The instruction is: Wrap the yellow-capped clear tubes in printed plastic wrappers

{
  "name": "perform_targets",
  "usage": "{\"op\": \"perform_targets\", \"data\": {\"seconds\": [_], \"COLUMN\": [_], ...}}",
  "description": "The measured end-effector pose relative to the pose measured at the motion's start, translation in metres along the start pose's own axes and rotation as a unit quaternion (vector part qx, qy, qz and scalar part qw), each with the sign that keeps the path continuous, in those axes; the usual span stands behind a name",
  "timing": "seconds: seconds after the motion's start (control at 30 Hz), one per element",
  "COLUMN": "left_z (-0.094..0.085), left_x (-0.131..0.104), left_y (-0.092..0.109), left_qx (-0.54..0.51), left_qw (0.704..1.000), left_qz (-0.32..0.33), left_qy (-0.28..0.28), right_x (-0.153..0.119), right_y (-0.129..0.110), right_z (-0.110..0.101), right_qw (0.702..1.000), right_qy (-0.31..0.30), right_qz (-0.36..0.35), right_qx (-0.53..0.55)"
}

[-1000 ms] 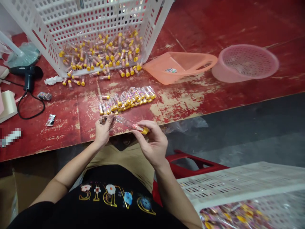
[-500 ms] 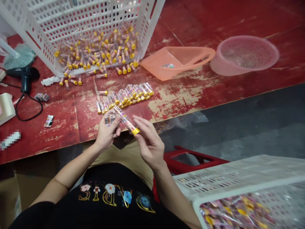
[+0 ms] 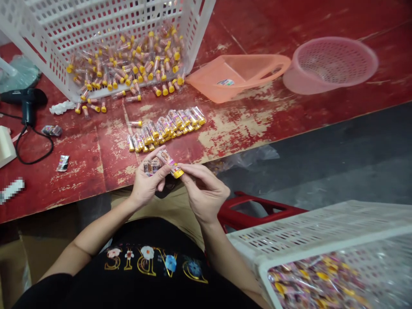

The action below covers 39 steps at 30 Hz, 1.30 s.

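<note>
My left hand (image 3: 144,182) is closed around a small stack of printed wrappers (image 3: 151,168). Its thumb also presses on a tube with a yellow cap (image 3: 170,164), which has a printed sleeve around it and lies tilted between my hands. My right hand (image 3: 207,193) pinches the tube near its capped end, thumb and fingers together. Just beyond my hands on the red table (image 3: 112,167), capped tubes in printed sleeves (image 3: 174,122) lie side by side in a stacked row. A single tube (image 3: 134,123) rests behind the row's left end.
A white crate (image 3: 196,47) tipped on its side spills many yellow-capped tubes. To its right are an orange scoop (image 3: 238,81) and a pink basket (image 3: 331,64). A black heat gun or dryer (image 3: 27,103) lies left. Another crate (image 3: 289,240) and a red stool (image 3: 257,210) stand at lower right.
My right hand has gone from spread fingers beside the cap to a pinch on the tube. The tube now shows less clear length above my left thumb. The view has shifted slightly.
</note>
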<state>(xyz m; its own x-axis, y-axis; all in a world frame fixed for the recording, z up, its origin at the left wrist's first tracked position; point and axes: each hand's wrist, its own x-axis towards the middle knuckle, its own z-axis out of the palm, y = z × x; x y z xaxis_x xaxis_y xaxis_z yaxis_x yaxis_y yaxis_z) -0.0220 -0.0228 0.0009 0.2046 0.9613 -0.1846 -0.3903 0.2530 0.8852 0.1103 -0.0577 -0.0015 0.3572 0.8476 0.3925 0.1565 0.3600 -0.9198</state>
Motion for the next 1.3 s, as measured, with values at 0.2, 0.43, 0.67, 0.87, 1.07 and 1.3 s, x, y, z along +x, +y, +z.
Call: {"op": "perform_targets", "data": {"seconds": [0.2,0.43,0.67,0.87,1.07,1.3], "left_z": [-0.002,-0.002,-0.004,-0.005,-0.008,-0.039], "left_x": [0.001,0.003,0.009,0.025,0.042,0.037], "left_y": [-0.001,-0.003,-0.003,-0.009,-0.010,0.003], "left_qx": [0.006,0.009,0.008,-0.010,-0.150,-0.145], "left_qw": [1.000,1.000,1.000,0.999,0.978,0.974], "left_qz": [-0.004,-0.006,-0.013,-0.039,-0.138,-0.101], "left_qy": [0.001,-0.001,0.015,0.005,0.042,0.142], "right_x": [0.000,0.000,0.003,0.016,0.107,0.150], "right_y": [0.000,0.003,0.005,0.030,0.142,0.142], "right_z": [0.002,0.003,0.003,0.005,0.004,0.031], "right_qw": [1.000,1.000,1.000,0.998,0.975,0.956], "right_qy": [0.009,0.018,-0.003,0.029,0.158,-0.032], "right_qz": [-0.008,-0.008,0.027,0.053,-0.014,-0.088], "right_qx": [-0.018,-0.018,-0.016,-0.031,-0.155,-0.278]}}
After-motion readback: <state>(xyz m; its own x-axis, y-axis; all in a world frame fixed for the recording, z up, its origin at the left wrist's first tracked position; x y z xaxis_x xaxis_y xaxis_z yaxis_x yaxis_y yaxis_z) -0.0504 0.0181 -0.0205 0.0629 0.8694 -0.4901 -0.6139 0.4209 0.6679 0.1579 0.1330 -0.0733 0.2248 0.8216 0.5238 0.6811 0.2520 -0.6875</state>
